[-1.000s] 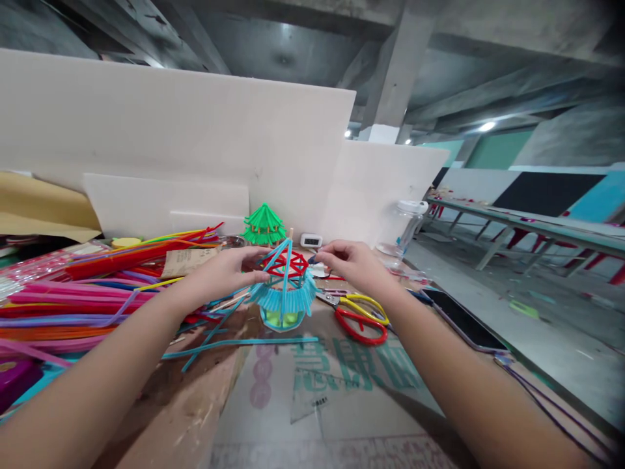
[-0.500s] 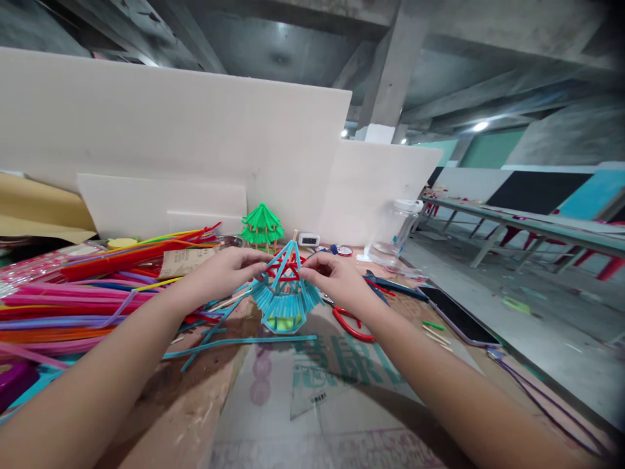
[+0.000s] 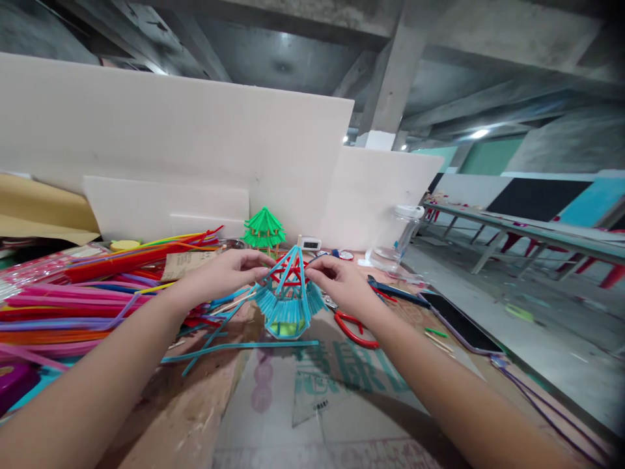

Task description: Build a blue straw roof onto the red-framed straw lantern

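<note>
At bench centre: blue straw pavilion [image 3: 289,301] upright, axis vertical. Left hand [image 3: 229,272] fingers pinch left roof rib; right hand [image 3: 339,281] fingers pinch right rib; equally near.

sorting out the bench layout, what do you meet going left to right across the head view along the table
pile of coloured straws → left hand → blue straw pavilion → right hand → red-handled scissors → phone
</note>
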The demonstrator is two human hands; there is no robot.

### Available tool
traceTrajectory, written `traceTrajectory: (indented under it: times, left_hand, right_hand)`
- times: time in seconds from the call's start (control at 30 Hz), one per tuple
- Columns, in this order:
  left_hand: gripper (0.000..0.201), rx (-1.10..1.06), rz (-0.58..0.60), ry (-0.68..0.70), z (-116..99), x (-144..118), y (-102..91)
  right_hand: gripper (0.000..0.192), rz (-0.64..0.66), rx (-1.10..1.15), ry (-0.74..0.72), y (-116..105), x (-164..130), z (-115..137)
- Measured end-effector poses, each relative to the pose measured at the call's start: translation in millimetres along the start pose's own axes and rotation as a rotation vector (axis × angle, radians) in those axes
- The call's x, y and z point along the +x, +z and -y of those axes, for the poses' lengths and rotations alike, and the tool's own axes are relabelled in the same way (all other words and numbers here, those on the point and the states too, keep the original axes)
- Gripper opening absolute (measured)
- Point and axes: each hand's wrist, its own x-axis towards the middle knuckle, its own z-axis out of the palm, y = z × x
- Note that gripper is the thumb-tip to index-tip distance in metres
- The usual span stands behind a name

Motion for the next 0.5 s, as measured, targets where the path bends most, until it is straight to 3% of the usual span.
traceTrajectory:
  times: [0.23, 0.37, 0.5]
  left_hand:
    - [0.048, 0.056, -0.206, -0.11, 6.4, 1.7, -4.9]
    - [0.051, 0.064, -0.201, -0.175, 8.9, 1.9, -5.4]
    - [0.052, 0.049, -0.165, -0.116, 10.5, 3.0, -3.5]
  right_hand:
    - [0.022, -0.053, 0.001, -0.054, -9.5, 6.0, -10.2]
    - [0.029, -0.111, -0.037, -0.123, -9.6, 4.9, -12.2]
    - [0.042, -0.11, -0.069, -0.231, -10.0, 3.9, -15.5]
